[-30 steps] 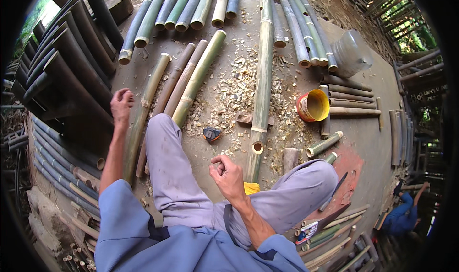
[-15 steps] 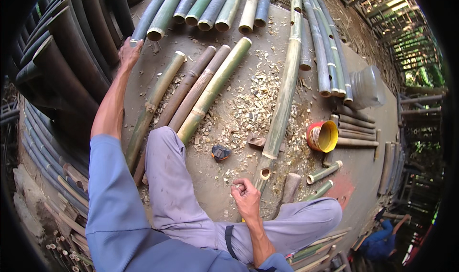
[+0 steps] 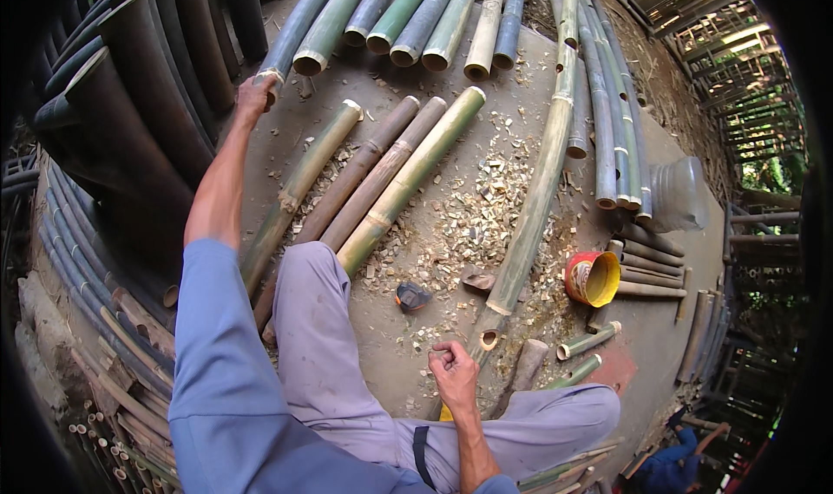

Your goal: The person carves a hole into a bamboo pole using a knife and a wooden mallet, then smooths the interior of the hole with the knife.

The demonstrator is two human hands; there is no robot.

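Note:
At the far left, my left hand (image 3: 253,98) is closed round the near end of a blue-green bamboo pole (image 3: 299,32), whose other end runs out of view at the top. My right hand (image 3: 455,377) hovers above my lap with its fingers curled in and the thumb against them; whatever they may hold is hidden. Just beyond it lies a long bamboo pole (image 3: 535,208) with a hole cut near its close end. A small black-and-orange tool (image 3: 412,297), its kind unclear, rests on the floor between my knee and that pole.
Several cut bamboo poles (image 3: 412,178) lie left of the wood chips (image 3: 473,221). On the right stand a red-and-yellow can (image 3: 593,279) and a clear plastic container (image 3: 677,195). Dark bamboo tubes (image 3: 143,86) lean at the left. Another person (image 3: 672,459) is at the lower right.
The whole view has shifted, so things appear further right and mostly lower. My left hand now wraps more fully round the pole's end. The right hand stays curled over my lap.

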